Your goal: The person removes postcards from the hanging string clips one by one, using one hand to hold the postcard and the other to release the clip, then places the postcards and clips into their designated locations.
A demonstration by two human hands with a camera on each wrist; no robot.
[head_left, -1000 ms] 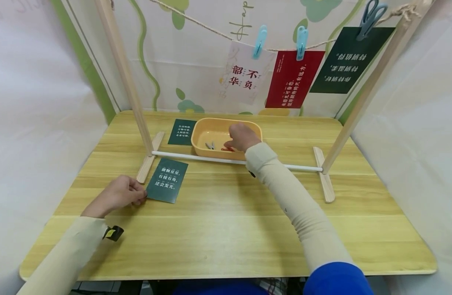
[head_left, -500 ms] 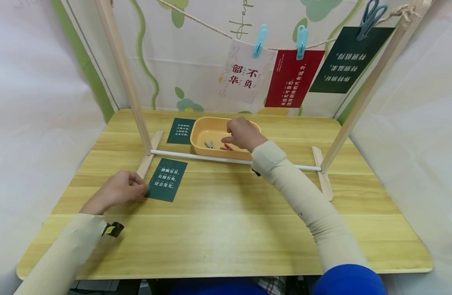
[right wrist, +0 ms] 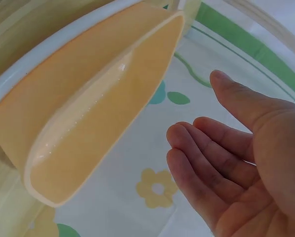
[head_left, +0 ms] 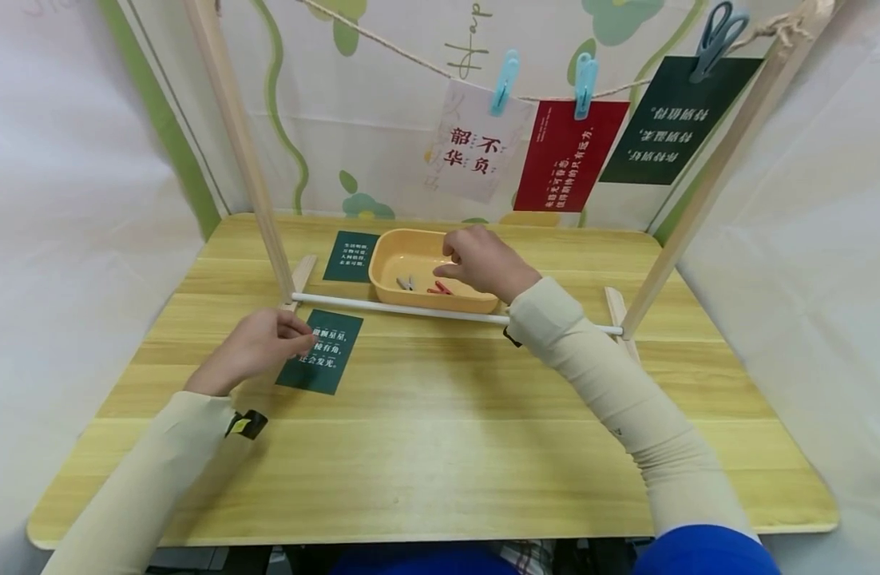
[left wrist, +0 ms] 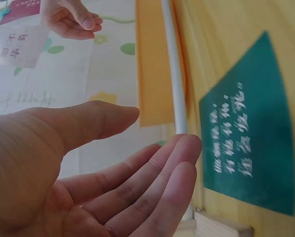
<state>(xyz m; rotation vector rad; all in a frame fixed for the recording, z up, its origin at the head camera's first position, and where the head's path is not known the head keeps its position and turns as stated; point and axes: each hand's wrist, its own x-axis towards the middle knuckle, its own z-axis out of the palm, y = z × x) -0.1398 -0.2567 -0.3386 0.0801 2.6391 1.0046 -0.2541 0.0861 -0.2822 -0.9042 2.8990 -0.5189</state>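
A dark green rectangular paper card with white printed characters (head_left: 332,355) lies flat on the pale wood-grain desk (head_left: 440,463), in front of the left end of a thin white rod (head_left: 397,307). The person's left hand (head_left: 256,347) hangs above the card's left part, its grip loose, thumb apart from the extended fingers. Beyond the rod stands a yellow-orange plastic bin (head_left: 411,255), holding small grey clips (head_left: 406,283) and red clips (head_left: 441,288) on its floor. The right hand (head_left: 486,259) hovers over the bin's right end, apart from it, its grip also relaxed with a gap between thumb and fingers. Just left of the bin lies a smaller-looking green card with white print (head_left: 350,257). The rod joins two light wooden posts, left (head_left: 239,144) and right (head_left: 720,172). From a twisted beige rope (head_left: 404,56) hang a whitish card with dark red characters (head_left: 476,152), a red card (head_left: 569,156) and another dark green card (head_left: 680,124), the first two under light blue clips (head_left: 584,85), the third under a grey-blue one.
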